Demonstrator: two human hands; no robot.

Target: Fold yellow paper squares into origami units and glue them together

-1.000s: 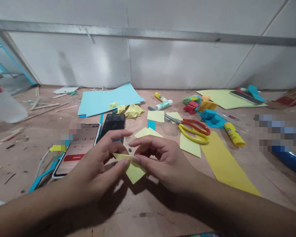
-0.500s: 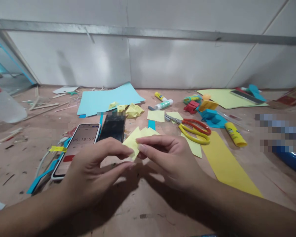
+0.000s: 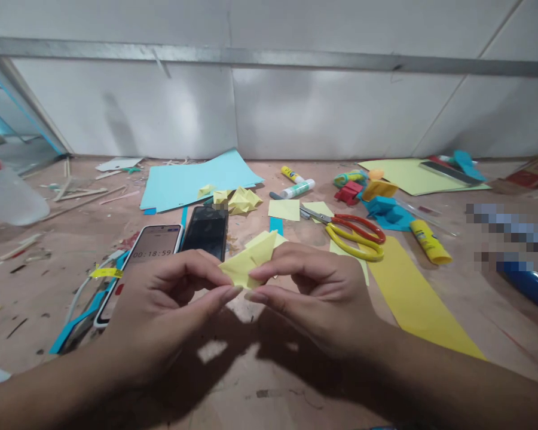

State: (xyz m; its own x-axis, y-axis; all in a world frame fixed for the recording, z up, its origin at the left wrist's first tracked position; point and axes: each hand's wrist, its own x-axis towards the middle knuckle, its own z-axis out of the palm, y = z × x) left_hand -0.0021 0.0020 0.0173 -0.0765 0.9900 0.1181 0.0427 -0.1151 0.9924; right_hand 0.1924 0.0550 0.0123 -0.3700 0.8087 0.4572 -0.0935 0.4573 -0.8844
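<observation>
Pinches folded yellow paper (image 3: 247, 263) above table (image 3: 233, 388), clamped low between thumb and forefinger of left hand (image 3: 168, 298) and likewise of right hand (image 3: 329, 292). Shows lit phone (image 3: 155, 240) behind left hand, scissors (image 3: 356, 243) beyond right hand, then blue sheets (image 3: 192, 182) before wall (image 3: 296, 113).

Left hand (image 3: 179, 292) and right hand (image 3: 323, 289) both pinch folded yellow paper (image 3: 246, 261) — thumbs against fingers. White-cased smartphone (image 3: 155, 237) beside left hand reads 00:18:59; red-and-yellow-handled scissors (image 3: 356, 232) beyond right hand — yellow glue stick (image 3: 430, 242) near handles.
</observation>
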